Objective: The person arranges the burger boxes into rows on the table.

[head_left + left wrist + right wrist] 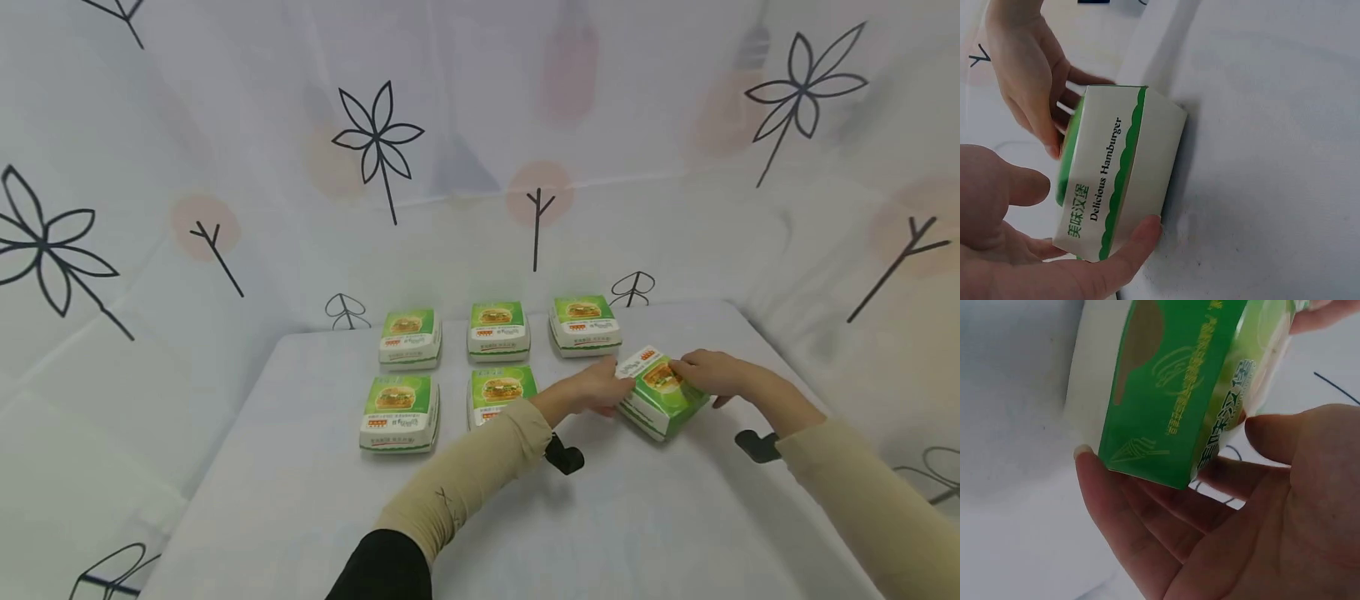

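A green and white hamburger box [663, 396] sits turned at an angle at the right of the table, between my two hands. My left hand [588, 388] holds its left corner; in the left wrist view a finger [1125, 256] lies along the lower edge of the white side lettered "Delicious Hamburger". On the opposite side my right hand [716, 373] grips the box, thumb over the top and fingers [1110, 500] at the green end's corner. Whether the base fully touches the table cannot be told.
Several matching boxes stand to the left: a back row with a left box [410, 339], a middle box [498, 332] and a right box [585, 326], and nearer a left box [399, 414] and another box [501, 392] partly behind my left arm. A patterned cloth [465, 242] hangs behind the white table [300, 500].
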The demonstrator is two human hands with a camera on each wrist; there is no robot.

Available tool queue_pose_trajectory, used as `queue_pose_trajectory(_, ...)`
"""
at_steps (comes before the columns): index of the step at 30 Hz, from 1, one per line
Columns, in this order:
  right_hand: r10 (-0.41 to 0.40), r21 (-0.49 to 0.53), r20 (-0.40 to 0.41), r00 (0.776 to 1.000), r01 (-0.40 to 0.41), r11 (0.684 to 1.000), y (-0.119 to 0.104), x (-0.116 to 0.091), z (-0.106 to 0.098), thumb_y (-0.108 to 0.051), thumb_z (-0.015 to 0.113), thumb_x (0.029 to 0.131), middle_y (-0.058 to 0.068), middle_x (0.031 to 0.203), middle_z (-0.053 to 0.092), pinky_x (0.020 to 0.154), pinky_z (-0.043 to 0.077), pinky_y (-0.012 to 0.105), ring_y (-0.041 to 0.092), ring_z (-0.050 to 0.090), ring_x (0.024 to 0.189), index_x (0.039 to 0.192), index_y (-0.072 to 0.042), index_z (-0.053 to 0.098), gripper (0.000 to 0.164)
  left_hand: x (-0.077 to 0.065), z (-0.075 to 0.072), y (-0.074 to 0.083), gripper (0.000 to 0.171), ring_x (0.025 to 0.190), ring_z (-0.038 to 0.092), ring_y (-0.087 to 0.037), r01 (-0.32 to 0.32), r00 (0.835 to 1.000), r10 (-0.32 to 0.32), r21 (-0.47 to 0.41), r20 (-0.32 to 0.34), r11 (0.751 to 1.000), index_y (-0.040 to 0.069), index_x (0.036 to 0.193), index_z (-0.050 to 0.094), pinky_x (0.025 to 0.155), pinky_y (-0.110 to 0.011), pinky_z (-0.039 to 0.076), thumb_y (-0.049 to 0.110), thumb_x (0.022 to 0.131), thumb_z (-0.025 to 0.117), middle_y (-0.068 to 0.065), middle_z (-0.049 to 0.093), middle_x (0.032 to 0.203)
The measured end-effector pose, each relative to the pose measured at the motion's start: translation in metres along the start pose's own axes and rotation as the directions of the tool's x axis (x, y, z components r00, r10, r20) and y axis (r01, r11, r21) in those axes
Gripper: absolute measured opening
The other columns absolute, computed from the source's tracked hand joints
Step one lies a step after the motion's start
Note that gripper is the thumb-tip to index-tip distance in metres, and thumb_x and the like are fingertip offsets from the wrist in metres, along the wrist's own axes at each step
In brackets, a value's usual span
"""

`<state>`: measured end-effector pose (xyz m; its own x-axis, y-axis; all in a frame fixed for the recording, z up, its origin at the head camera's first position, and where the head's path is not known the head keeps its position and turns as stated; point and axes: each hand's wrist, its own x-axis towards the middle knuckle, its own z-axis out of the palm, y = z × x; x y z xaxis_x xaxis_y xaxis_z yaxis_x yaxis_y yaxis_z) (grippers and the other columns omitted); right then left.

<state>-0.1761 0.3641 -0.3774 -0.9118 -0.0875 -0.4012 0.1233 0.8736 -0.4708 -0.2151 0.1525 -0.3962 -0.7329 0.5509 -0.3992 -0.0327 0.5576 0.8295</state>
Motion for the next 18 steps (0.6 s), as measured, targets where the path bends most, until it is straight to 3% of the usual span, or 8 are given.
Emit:
queue_pose_trajectory(7, 0.012, 0.025, -0.024, 1.0, -0.012, 1.0, -0.013, -0.005, 0.006, -0.036, 0.028, 0.102, 0.038, 0.117, 0.041, 0.058, 0.056, 0.036, 0.036, 0.052, 0.091, 0.128, 0.023, 0.033, 0.064, 0.011, -0.009, -0.009, 0.055, 0.096, 0.057, -0.015, -0.02, 1.0, 0.02, -0.017, 0.004, 1.0, 0.014, 0.146, 0.028, 0.076, -0.033, 0.052, 0.026, 0.097, 0.05, -0.007, 0.049, 0.128)
queue_pose_trajectory(13, 0.004, 0.025, -0.007, 1.0, -0.004, 1.0, -0.002, 0.002, -0.005, -0.038, 0.031, 0.101, 0.029, 0.104, 0.052, 0.061, 0.055, 0.039, 0.031, 0.058, 0.082, 0.125, 0.024, 0.035, 0.067, 0.0, -0.011, -0.011, 0.055, 0.087, 0.054, -0.015, -0.005, 1.0, 0.006, 0.085, -0.012, 0.996, 0.003, 0.137, 0.037, 0.073, -0.033, 0.054, 0.034, 0.095, 0.054, -0.008, 0.047, 0.124)
queue_pose_trajectory(18, 0.022, 0.045, 0.016, 1.0, -0.023, 0.999, -0.001, 0.006, -0.007, -0.033, 0.032, 0.102, 0.023, 0.095, 0.056, 0.065, 0.056, 0.037, 0.025, 0.059, 0.078, 0.123, 0.026, 0.035, 0.063, -0.005, -0.005, -0.011, 0.064, 0.086, 0.053, -0.013, 0.012, 0.999, -0.015, 0.096, 0.028, 0.995, 0.006, 0.142, 0.032, 0.073, -0.033, 0.054, 0.041, 0.093, 0.055, -0.005, 0.045, 0.128)
